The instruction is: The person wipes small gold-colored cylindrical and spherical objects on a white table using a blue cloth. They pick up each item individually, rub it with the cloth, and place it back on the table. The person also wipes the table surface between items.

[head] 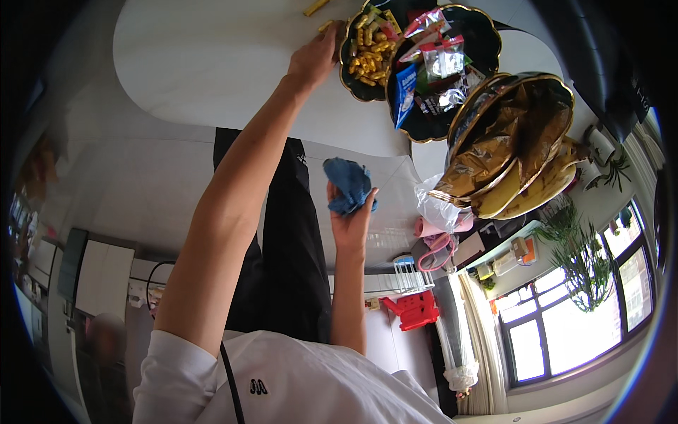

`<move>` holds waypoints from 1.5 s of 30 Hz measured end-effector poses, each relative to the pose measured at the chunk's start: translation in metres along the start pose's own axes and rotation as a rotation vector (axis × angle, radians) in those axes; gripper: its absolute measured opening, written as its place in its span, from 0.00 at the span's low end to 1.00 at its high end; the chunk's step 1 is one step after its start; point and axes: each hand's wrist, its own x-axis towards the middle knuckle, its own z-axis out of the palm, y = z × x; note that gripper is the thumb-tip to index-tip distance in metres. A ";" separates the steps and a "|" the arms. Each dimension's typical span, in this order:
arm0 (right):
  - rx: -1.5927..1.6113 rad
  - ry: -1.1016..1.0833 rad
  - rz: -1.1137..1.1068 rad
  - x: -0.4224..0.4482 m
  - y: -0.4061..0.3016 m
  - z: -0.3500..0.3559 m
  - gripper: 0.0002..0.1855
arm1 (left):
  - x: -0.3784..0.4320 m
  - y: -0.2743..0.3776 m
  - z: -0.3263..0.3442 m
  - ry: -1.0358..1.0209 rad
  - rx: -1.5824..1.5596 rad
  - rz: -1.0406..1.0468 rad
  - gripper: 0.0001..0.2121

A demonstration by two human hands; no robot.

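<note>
My left hand [313,59] reaches over the white tabletop [212,63], its fingertips at the gold-edged rim of a dark scalloped dish [347,79]; the fingers are partly hidden, and I cannot tell whether they grip it. Gold-wrapped sweets [371,58] fill that dish, and one loose gold piece [325,25] lies by the fingertips. My right hand [351,222], low in front of my body, holds a crumpled blue cloth [348,185]. Beside the first dish, another dark dish [484,32] holds wrapped snacks [442,58].
Brown crumpled film and bananas [545,191] are in a gold-edged dish [567,100] at the right. Another gold piece [315,7] lies at the table's far side. A clear plastic bag [439,204] hangs below the bananas. Beyond are a red plastic item [416,311] and plants [582,265].
</note>
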 end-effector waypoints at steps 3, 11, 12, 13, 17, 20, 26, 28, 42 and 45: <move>-0.077 -0.005 0.028 -0.019 0.008 0.000 0.36 | 0.001 0.007 -0.002 -0.008 0.041 0.046 0.27; -0.206 -0.029 0.055 -0.027 -0.003 -0.008 0.34 | -0.009 0.011 -0.033 0.038 -0.058 -0.091 0.12; -0.202 -0.027 0.048 -0.025 -0.005 0.000 0.33 | -0.021 0.014 -0.043 0.063 -0.188 -0.062 0.11; -0.197 -0.051 0.028 -0.025 -0.004 0.012 0.31 | -0.035 0.010 -0.051 0.027 -0.367 -0.021 0.11; -0.206 -0.203 0.017 -0.018 0.005 0.056 0.26 | -0.115 0.056 -0.119 -0.137 -0.801 -0.087 0.11; -0.142 -0.322 0.049 -0.015 0.028 0.089 0.28 | -0.161 0.088 -0.163 -0.389 -0.553 0.004 0.13; -0.078 -0.400 0.068 -0.027 0.059 0.117 0.31 | -0.193 0.101 -0.199 -0.348 -0.077 0.145 0.27; -0.022 -0.387 0.067 -0.023 0.062 0.119 0.28 | -0.196 0.110 -0.216 -0.348 -0.107 0.061 0.28; -0.188 -0.162 -0.088 0.025 0.065 0.131 0.14 | -0.249 -0.087 -0.294 -0.396 -0.065 -0.414 0.08; -0.204 -0.048 -0.145 0.045 0.065 0.138 0.13 | -0.262 -0.129 -0.305 -0.407 -0.053 -0.443 0.09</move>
